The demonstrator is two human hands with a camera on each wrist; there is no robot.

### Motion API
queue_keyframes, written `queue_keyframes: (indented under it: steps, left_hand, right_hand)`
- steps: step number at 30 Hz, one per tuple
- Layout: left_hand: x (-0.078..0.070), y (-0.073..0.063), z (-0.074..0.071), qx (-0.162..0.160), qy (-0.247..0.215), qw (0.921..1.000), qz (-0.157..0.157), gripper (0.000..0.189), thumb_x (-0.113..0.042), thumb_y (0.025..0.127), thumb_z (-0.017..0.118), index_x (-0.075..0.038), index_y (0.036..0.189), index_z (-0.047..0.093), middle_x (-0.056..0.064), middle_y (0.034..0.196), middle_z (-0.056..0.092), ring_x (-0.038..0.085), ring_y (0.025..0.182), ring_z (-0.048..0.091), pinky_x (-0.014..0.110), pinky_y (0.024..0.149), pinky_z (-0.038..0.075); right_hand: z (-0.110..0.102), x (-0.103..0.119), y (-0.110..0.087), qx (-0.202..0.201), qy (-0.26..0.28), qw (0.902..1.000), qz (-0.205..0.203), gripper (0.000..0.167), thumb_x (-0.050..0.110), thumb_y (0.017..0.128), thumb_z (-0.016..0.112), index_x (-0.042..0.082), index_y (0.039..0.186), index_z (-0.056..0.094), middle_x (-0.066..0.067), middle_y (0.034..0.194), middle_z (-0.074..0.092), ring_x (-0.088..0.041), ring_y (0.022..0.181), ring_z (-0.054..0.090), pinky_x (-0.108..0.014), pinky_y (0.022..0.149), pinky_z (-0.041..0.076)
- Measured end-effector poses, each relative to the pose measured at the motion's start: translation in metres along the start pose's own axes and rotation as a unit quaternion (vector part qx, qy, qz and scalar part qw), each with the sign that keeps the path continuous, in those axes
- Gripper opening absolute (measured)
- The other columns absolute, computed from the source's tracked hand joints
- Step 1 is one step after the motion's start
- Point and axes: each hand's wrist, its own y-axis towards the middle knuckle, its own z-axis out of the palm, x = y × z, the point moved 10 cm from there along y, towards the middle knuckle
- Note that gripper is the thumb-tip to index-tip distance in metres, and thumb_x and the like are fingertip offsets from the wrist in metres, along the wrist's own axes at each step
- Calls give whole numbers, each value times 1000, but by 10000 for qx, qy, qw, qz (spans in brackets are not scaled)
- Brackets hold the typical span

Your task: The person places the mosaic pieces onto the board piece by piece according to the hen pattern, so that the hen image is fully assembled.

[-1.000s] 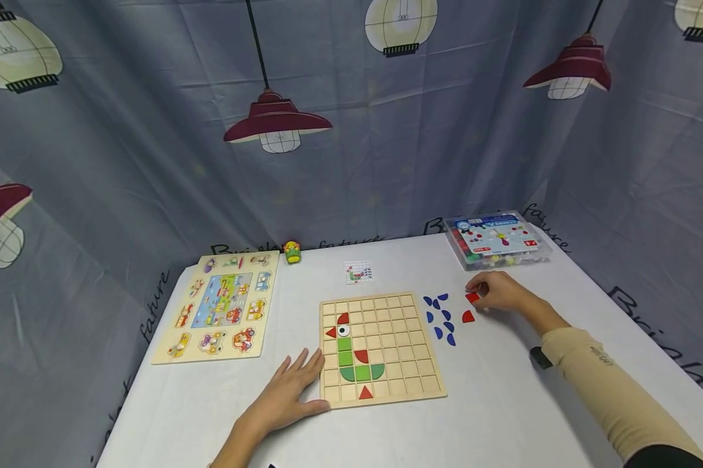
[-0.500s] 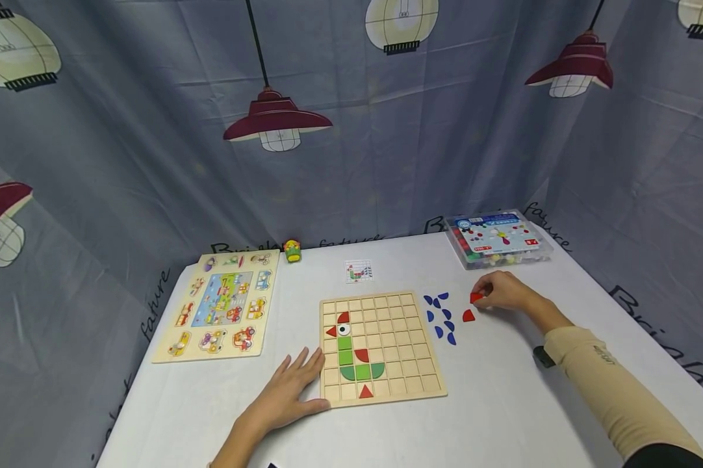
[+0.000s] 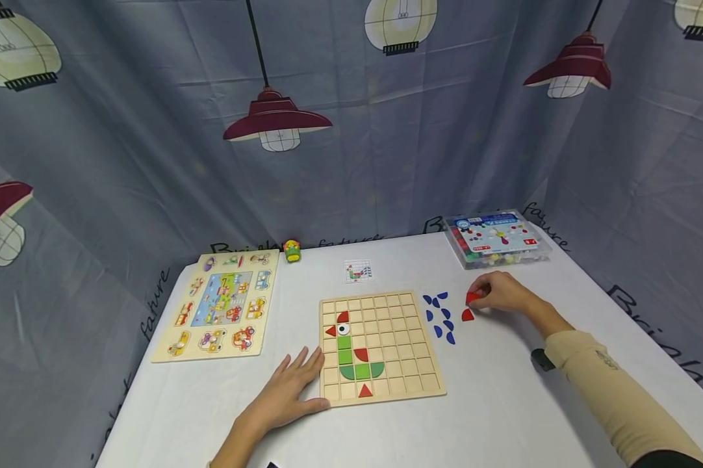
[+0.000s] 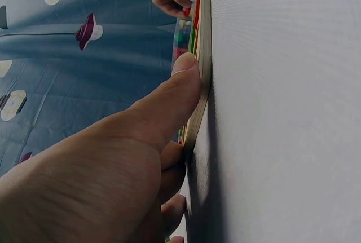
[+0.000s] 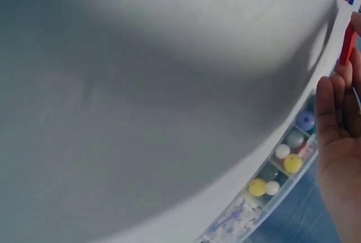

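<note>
1. The right hand (image 3: 500, 290) pinches a red piece (image 3: 472, 298) between thumb and fingertips, its shape partly hidden; the piece is over the white table (image 3: 503, 403), right of the blue rounded pieces (image 3: 446, 313).
2. Half a second ago the held piece was farther right; now it has shifted left and sits just beyond the loose red quarter-circle (image 3: 467, 315); whether the two touch is unclear.
3. The left hand (image 3: 287, 396) lies with fingers spread at the near-left side of the wooden grid board (image 3: 386, 400), thumb on its edge, same as before; the two hands are well apart.
4. The board's arrangement is unchanged: green squares (image 3: 344, 357), green quarter-circles (image 3: 377, 370), red triangles (image 3: 365, 391), red quarter-circles (image 3: 360, 355) and an eye tile (image 3: 343, 329).
5. Beyond the board lies the small pattern card (image 3: 358, 271); the clear bead box (image 3: 498, 240) stands beyond the right hand; both stay put.
</note>
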Motion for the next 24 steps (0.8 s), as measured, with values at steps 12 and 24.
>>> queue_keyframes:
  steps: [12,24]
  left_hand:
    - [1,2,-2,-33,30,10000,-1,90,-61,83,63,-6,149,37,6,159,32,35,150,22,58,122,13]
    - [1,0,3,38,-43,10000,-52,90,-62,82,63,-7,149,38,5,159,32,34,150,22,56,122,13]
  right_hand:
    - [7,52,-9,-111,8,9984,-562,28,20,75,80,4,96,71,-3,84,68,-12,73,55,-22,63,50]
    - [45,130,-20,173,33,9828,-1839,21,20,73,82,13,89,71,5,80,65,-6,69,52,-18,60,48]
